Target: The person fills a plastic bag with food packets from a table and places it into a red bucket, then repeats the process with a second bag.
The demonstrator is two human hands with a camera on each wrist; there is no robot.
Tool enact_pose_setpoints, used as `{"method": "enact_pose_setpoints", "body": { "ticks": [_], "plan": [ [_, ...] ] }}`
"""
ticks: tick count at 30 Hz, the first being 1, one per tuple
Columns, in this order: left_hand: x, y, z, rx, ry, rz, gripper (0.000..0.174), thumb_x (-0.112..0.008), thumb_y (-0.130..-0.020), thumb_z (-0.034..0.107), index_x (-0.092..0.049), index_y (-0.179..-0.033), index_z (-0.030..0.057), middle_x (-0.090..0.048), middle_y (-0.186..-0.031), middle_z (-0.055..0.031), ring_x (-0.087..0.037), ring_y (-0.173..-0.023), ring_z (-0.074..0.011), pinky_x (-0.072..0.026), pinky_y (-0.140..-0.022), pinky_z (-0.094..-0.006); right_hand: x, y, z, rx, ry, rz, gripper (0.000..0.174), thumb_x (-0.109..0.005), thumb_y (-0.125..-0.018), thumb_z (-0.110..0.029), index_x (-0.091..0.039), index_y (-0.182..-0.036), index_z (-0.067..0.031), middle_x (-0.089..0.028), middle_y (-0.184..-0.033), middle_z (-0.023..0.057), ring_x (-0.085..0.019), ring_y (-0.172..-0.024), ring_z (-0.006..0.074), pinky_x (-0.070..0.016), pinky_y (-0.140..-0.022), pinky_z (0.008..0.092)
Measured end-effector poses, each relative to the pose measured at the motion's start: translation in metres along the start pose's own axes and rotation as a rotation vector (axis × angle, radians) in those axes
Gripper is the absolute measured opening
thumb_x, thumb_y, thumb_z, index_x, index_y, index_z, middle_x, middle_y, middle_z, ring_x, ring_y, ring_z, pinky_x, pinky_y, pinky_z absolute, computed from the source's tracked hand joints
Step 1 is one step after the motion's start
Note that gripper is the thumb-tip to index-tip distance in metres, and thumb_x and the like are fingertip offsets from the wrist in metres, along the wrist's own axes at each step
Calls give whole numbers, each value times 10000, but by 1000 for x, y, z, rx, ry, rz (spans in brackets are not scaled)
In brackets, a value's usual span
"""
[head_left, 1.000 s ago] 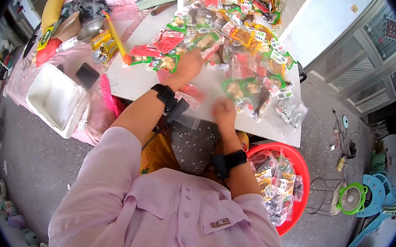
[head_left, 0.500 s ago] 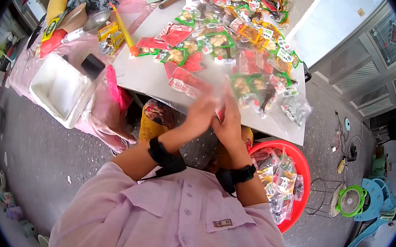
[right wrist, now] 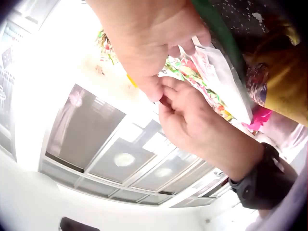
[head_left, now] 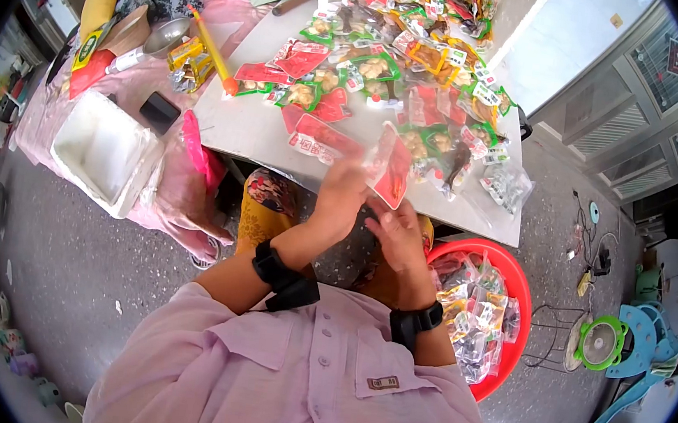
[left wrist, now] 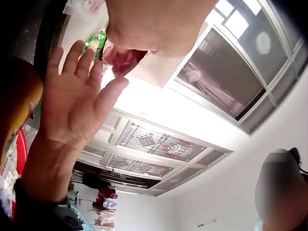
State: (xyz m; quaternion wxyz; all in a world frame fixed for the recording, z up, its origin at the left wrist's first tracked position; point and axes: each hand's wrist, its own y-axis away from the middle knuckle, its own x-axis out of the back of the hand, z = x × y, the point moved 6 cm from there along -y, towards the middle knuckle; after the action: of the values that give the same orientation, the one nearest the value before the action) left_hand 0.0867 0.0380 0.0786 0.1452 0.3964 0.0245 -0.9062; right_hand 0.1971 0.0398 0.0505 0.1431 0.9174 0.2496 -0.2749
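In the head view my left hand [head_left: 340, 202] grips a red-and-clear sealed food packet [head_left: 393, 168], which stands up over the front edge of the white table [head_left: 236, 130]. My right hand [head_left: 399, 234] is just beside it, under the packet's lower end. Seen from the left wrist, the right palm [left wrist: 72, 106] is turned up with straight, spread fingers, and part of the red packet [left wrist: 124, 60] hangs below the left hand [left wrist: 154, 26]. The right wrist view shows the left fingers curled. Another red packet [head_left: 318, 139] lies on the table left of the hands.
Behind the hands spreads a pile of food packets [head_left: 375, 68]. A red tub [head_left: 521, 301] of packets stands on the floor at right. To the left are a white foam box [head_left: 97, 157], a dark phone [head_left: 159, 112] and a yellow-handled tool [head_left: 211, 53] on pink cloth.
A second ago the left hand reached over the packets on the table. Both hands then came together at the front edge; now the red packet is raised in the left hand and the right has loosened.
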Motion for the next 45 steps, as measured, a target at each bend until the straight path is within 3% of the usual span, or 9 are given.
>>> {"method": "enact_pose_setpoints", "body": {
  "ticks": [4,12,15,18,19,31,34,37,45],
  "plan": [
    [-7,15,-3,32,-240,-75,108,-374,-836,40,-450,-905,5,-526,-869,-87,-520,-794,-140,-430,-704,-272,-27,2,-16,137,-157,8,557,-558,-741,-390,-352,-1191,-136,-414,-1169,20,-410,-1051,195,-365,-814,386],
    [9,17,-25,94,-921,-308,131,-521,-777,126,-485,-846,20,-512,-764,-73,-508,-672,-136,-423,-639,-250,27,-10,-36,270,-367,277,149,-412,-814,-23,-475,-950,-22,-547,-941,95,-549,-832,215,-468,-712,352],
    [11,6,8,-471,-1501,-207,242,-590,-697,187,-494,-847,22,-495,-753,-115,-515,-674,-228,-429,-632,-298,49,-6,-42,266,-177,282,168,-424,-803,-3,-481,-961,-25,-551,-934,90,-558,-814,186,-478,-692,332],
    [12,-4,14,-689,-1722,-223,306,-606,-649,220,-497,-859,27,-481,-777,-144,-501,-720,-311,-427,-646,-363,65,-5,-34,191,10,317,175,-445,-800,-19,-489,-969,-21,-563,-889,72,-563,-747,144,-477,-626,275],
    [15,-8,11,-556,-1800,-256,306,-581,-656,225,-497,-874,28,-489,-845,-148,-502,-772,-314,-423,-655,-393,68,-6,-30,155,55,309,172,-450,-798,-24,-492,-964,-19,-565,-877,69,-563,-732,139,-473,-612,262],
    [45,-31,11,-445,-1471,-150,110,-478,-696,112,-479,-658,9,-495,-680,-175,-486,-672,-346,-387,-600,-413,46,-15,-17,-28,197,178,197,-481,-768,-29,-512,-959,10,-568,-835,58,-542,-689,111,-439,-577,230],
    [38,-26,14,-284,-1536,-227,214,-441,-728,167,-562,-884,84,-530,-916,-139,-487,-851,-310,-384,-755,-398,48,-29,-12,-99,279,72,227,-484,-756,-25,-510,-978,13,-566,-863,66,-545,-723,120,-443,-615,236],
    [21,-13,22,-702,-1539,-261,81,-473,-710,98,-488,-694,19,-499,-704,-159,-480,-697,-335,-387,-591,-409,33,-42,-19,-158,350,-41,266,-491,-747,-31,-503,-1008,15,-561,-890,74,-548,-765,133,-448,-655,245],
    [16,-4,22,-650,-1584,-188,89,-476,-725,117,-492,-764,40,-507,-728,-140,-500,-707,-320,-414,-598,-400,-15,-90,6,-278,251,-267,281,-521,-749,-106,-513,-1005,9,-550,-909,64,-543,-794,145,-464,-624,269]
  ]
}}
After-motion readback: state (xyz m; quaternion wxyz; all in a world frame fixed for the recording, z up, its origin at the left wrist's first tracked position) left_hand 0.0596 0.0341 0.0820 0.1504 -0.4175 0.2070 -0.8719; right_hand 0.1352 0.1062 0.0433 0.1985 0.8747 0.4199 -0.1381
